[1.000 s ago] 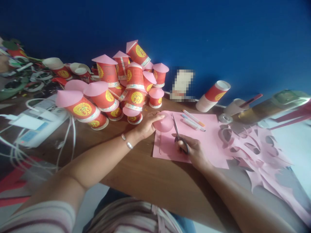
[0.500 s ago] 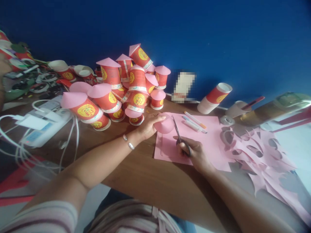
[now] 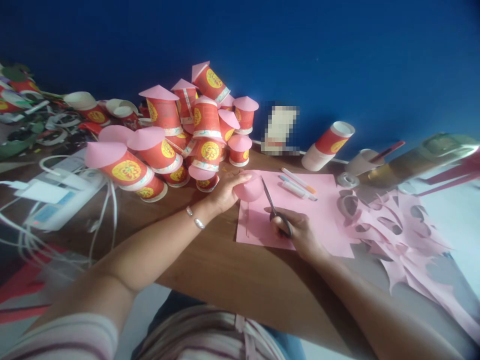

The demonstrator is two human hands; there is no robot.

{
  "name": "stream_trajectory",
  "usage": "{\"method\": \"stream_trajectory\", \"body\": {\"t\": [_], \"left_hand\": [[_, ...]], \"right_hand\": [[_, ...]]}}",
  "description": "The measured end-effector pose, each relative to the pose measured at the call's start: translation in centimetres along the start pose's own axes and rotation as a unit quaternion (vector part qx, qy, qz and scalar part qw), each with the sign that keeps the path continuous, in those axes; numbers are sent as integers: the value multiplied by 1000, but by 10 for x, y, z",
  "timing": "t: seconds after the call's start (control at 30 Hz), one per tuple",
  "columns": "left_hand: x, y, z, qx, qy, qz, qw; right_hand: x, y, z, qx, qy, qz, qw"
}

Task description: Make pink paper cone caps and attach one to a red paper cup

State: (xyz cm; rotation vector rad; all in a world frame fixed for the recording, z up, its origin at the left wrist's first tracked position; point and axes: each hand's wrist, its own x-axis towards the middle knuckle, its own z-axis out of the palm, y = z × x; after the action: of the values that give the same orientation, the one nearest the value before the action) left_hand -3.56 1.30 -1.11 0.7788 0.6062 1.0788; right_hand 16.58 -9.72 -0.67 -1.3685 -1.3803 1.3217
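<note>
My left hand [image 3: 227,190] pinches a pink paper cone [image 3: 249,188] by its left side, above the pink paper sheet [image 3: 318,220]. In my right hand [image 3: 298,229] is a pair of scissors [image 3: 273,205], fingers wrapped round the dark handles. Its blades point up and away, just right of the cone and apart from it, and look nearly closed. A few pens [image 3: 299,190] lie on the sheet beyond the scissors. Left of my left hand, red paper cups with pink cone tops [image 3: 208,151] are piled up.
Pink paper offcuts [image 3: 403,240] spread over the right side. Behind them are a tape roll [image 3: 347,179], stacked paper cups [image 3: 330,145] and a clear bottle [image 3: 423,157]. A white power strip [image 3: 63,200] with cables lies at the left. A blue wall [image 3: 240,40] stands behind the table [image 3: 210,265].
The scissors' blades have come closer together beside the cone. The view has shifted slightly, so most things appear a little further left; both hands keep their holds.
</note>
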Motion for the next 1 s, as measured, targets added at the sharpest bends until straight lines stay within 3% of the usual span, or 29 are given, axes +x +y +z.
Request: {"method": "stream_trajectory", "body": {"t": [1.0], "left_hand": [[3, 0, -2, 12, 6, 10, 1000]], "right_hand": [[-1, 0, 1, -3, 7, -3, 1000]]}}
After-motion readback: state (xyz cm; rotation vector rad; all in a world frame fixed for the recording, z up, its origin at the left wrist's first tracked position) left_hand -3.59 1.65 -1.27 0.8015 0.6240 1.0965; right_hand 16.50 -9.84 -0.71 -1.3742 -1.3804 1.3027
